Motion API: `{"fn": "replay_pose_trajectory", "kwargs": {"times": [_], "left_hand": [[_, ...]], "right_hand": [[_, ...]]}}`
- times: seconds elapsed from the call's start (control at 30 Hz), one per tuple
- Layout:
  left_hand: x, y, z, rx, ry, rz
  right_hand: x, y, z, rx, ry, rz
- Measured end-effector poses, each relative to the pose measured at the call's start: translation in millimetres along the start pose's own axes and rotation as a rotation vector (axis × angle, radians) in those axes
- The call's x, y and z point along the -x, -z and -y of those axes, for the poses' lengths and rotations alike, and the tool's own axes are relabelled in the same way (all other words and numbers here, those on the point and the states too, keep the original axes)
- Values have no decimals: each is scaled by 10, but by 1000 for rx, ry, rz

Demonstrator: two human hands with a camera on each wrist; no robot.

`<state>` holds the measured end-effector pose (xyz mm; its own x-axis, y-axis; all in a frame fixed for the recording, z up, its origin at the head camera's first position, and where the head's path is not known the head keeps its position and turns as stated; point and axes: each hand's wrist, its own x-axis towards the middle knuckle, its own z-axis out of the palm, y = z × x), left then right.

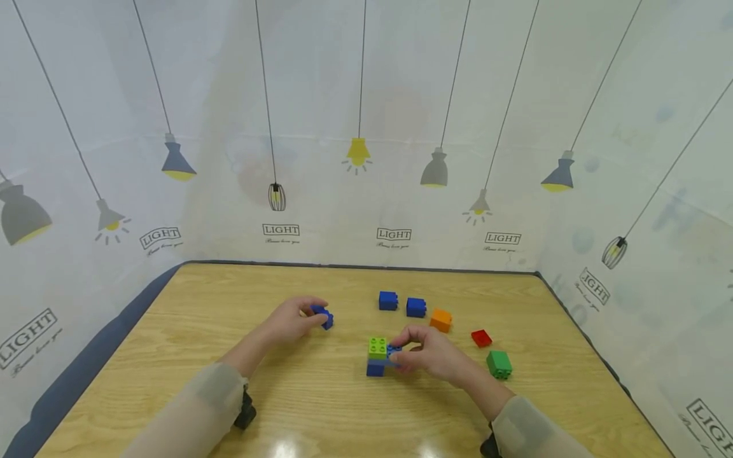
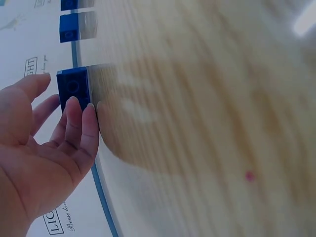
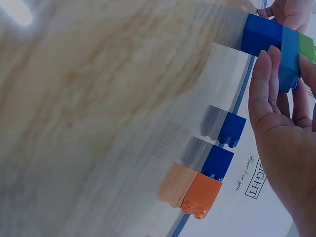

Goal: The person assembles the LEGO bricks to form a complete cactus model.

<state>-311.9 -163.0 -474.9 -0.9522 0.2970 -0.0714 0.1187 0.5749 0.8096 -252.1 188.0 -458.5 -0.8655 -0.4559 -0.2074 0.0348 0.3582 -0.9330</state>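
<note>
Near the table's middle, my right hand [image 1: 431, 356] pinches the right end of a lighter blue brick [image 3: 290, 59] between thumb and fingers. A lime green brick [image 1: 377, 347] sits on this brick's left part, with a dark blue brick [image 1: 375, 369] beneath; together they form a small stack. Farther left, my left hand [image 1: 292, 320] has its fingers around another blue brick [image 2: 73, 84], which lies at an angle on its side. Several fingertips overlap that brick in the left wrist view, where the thumb stays slightly off its edge. Those fingers partly cover it.
Behind the stack stand two blue bricks, one left [image 1: 387, 301] and one right [image 1: 416, 307], beside an orange brick [image 1: 441, 320]. A thin red piece [image 1: 481, 338] and a green brick [image 1: 499, 364] lie to the right. A printed curtain surrounds the wooden table [image 1: 309, 394].
</note>
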Motion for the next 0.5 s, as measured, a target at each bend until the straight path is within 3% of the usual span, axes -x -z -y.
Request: {"fn": "replay_pose_trajectory", "kwargs": {"times": [0.5], "left_hand": [[-82, -36, 49, -45, -18, -20]], "right_hand": [[11, -1, 17, -7, 13, 2]]}}
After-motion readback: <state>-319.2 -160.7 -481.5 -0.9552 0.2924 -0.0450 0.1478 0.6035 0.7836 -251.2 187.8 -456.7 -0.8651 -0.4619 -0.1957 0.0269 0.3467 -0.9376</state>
